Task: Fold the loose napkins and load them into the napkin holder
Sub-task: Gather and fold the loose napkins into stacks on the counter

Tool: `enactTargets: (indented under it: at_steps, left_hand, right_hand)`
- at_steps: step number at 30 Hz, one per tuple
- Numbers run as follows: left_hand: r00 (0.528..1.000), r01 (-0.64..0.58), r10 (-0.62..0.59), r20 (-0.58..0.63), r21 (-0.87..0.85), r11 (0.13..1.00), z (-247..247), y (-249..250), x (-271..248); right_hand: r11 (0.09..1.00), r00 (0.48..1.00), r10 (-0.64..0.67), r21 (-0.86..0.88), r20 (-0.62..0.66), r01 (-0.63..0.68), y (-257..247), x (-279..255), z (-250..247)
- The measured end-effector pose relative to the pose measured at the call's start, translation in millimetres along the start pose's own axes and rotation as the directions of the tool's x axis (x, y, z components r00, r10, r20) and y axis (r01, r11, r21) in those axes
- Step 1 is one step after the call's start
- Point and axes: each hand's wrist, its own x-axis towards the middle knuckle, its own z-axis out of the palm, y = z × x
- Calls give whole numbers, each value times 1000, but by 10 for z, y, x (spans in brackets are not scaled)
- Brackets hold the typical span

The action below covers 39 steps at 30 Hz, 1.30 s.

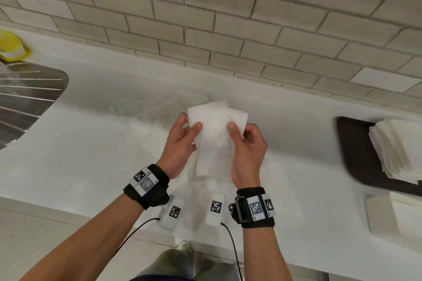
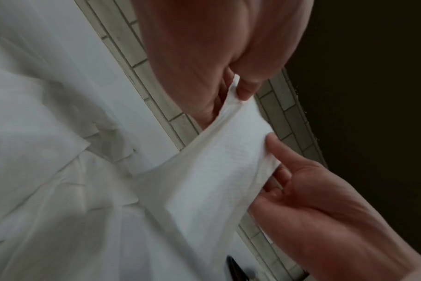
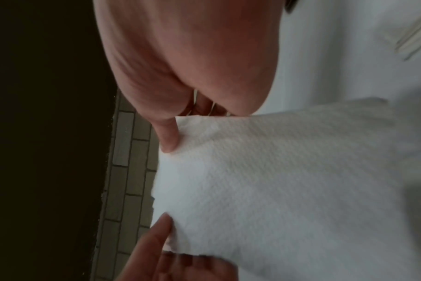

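A white paper napkin (image 1: 215, 130) hangs in the air above the counter, held by both hands. My left hand (image 1: 185, 131) pinches its upper left edge between thumb and fingers. My right hand (image 1: 245, 137) pinches the upper right edge the same way. The left wrist view shows the napkin (image 2: 212, 171) stretched between the left hand (image 2: 238, 85) and the right hand (image 2: 289, 180). In the right wrist view the right thumb presses on the embossed napkin (image 3: 276, 171). Loose unfolded napkins (image 1: 159, 118) lie on the counter beneath. A stack of folded napkins (image 1: 397, 146) sits at the right on a dark tray (image 1: 356, 155).
A white counter (image 1: 91, 143) runs along a tiled wall (image 1: 205, 18). A metal sink drainer (image 1: 25, 98) is at the left with a yellow object (image 1: 13, 47) behind it. A white holder-like box (image 1: 392, 217) stands at the right front edge.
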Motion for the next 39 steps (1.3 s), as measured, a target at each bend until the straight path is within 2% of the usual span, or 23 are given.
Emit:
enactTargets:
  at_steps: [2,4,6,9,13,17,21,23,25,28,31,34,36,39]
  left_hand:
    - [1000,10,-11,-8,-11,1000,-12,11,-4]
    - [1000,3,-3,-14,16,1000,-29,29,0]
    - [1000,-22,21,15,85,996,-36,28,5]
    - [993,-90,73,89,207,974,22,18,-35]
    - [985,-135,104,140,231,964,218,-8,-123]
    - [992,-114,105,66,165,980,431,-38,-228]
    - [1000,18,-18,1,110,994,566,-183,-247]
    - [998,56,-59,24,105,993,601,-294,-228]
    - [997,36,-44,63,127,991,676,-325,-248]
    - [996,-68,59,65,148,987,823,-297,-302]
    - [993,-119,115,34,137,983,905,-311,-306]
    - [999,-52,52,6,79,995,957,-340,-276]
    - [1000,-6,5,21,32,999,996,-348,-258]
    - [996,55,-54,65,-9,998,1066,-353,-229]
  right_hand:
    - [992,995,-101,-71,7,101,-127,-55,-70]
    - [969,977,-176,-155,118,193,-314,-147,-179]
    - [954,950,-199,-175,240,244,-538,-252,-278]
    - [939,939,-228,-195,257,281,-710,-295,-319]
    - [925,963,-197,-290,185,245,-580,-181,-273]
    - [927,980,-196,-330,-18,180,-364,-149,-323]
    - [957,973,-157,-271,-171,106,-309,-197,-308]
    - [967,969,-127,-244,-210,73,-312,-204,-314]
    - [975,964,-97,-218,-247,43,-327,-206,-345]
    - [977,957,-74,-214,-281,13,-337,-205,-434]
    - [955,963,-84,-297,-254,5,-319,-196,-575]
    - [924,960,-173,-374,-222,80,-365,-209,-737]
    - [905,960,-239,-391,-145,166,-458,-243,-835]
    - [915,964,-265,-316,6,253,-596,-284,-922]
